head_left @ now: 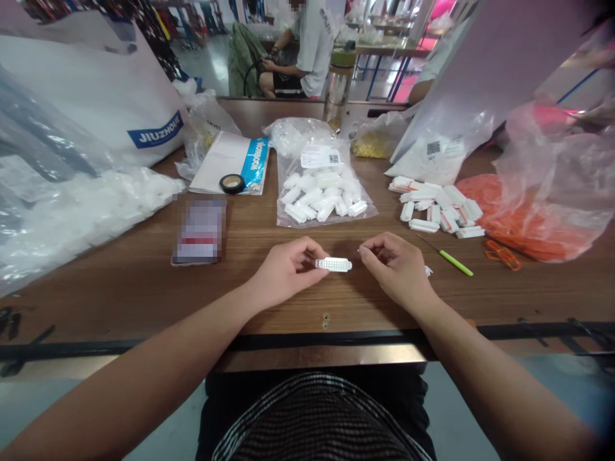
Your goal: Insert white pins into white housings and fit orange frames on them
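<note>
My left hand (291, 267) pinches a white plastic connector housing (335, 264) at its left end; rows of small holes face up toward me. My right hand (394, 262) hovers a short way to the right, thumb and forefinger pressed together. A tiny pale bit shows at those fingertips, too small to name. Small white pieces (428, 271) lie on the table beside my right hand. Farther right rests a pick with a bright green handle (455, 262), its thin tip pointing up and left.
Beyond my hands lies a clear bag of white housings (324, 198). Housings with orange strips (439, 208) are piled at right, near a bag of orange parts (538, 218). A phone (199, 230), black tape roll (232, 184) and notebook (216, 163) lie left. A bottle (337, 89) stands behind.
</note>
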`<action>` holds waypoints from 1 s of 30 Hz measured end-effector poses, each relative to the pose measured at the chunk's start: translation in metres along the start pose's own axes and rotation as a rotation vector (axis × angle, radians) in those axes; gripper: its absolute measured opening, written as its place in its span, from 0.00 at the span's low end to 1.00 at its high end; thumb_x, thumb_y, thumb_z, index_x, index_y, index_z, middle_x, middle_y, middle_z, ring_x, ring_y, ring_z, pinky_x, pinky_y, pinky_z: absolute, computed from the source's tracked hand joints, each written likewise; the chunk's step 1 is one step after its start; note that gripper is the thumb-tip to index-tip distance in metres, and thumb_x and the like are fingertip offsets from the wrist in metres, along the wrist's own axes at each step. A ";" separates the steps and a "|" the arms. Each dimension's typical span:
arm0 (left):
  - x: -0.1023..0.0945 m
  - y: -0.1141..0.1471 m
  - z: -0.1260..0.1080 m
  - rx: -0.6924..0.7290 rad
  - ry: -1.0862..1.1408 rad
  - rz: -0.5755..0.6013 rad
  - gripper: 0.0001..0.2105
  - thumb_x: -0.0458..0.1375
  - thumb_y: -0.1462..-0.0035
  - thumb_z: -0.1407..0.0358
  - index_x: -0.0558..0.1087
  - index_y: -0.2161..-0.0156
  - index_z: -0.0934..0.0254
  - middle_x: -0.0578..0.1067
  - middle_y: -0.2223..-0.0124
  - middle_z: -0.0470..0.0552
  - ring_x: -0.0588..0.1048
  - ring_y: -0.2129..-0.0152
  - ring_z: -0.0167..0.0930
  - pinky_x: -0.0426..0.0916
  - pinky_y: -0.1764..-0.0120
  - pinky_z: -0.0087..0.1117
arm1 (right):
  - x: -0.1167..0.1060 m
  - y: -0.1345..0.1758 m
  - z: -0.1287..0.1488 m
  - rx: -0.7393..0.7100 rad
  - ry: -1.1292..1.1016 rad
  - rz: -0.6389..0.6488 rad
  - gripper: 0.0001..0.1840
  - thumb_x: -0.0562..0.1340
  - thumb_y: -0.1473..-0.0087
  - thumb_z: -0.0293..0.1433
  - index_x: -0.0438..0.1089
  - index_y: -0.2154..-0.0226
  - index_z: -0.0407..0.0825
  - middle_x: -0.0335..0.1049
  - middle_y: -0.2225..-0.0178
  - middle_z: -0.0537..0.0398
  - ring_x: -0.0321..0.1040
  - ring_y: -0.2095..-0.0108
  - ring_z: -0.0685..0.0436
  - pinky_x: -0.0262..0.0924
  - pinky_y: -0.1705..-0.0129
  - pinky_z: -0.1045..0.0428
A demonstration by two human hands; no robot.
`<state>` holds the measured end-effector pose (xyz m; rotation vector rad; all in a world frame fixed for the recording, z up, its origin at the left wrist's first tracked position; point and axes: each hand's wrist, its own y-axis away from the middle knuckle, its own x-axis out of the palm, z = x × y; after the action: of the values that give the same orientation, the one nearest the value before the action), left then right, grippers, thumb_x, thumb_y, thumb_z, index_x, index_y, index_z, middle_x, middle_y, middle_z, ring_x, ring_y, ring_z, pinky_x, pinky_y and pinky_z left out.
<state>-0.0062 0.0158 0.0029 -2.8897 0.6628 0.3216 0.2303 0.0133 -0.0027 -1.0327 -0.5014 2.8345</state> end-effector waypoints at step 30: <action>0.015 0.000 0.006 -0.008 -0.495 -0.019 0.05 0.63 0.45 0.63 0.75 0.64 0.60 0.72 0.74 0.42 0.67 0.78 0.26 0.59 0.71 0.29 | 0.002 -0.004 0.028 -0.305 0.101 0.431 0.04 0.59 0.40 0.29 0.68 0.67 0.50 0.69 0.65 0.52 0.65 0.60 0.42 0.60 0.55 0.45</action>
<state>0.0057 0.0114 -0.0068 -2.6534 0.5401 0.9912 0.2110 0.0097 0.0181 -1.4931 -0.8088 3.1104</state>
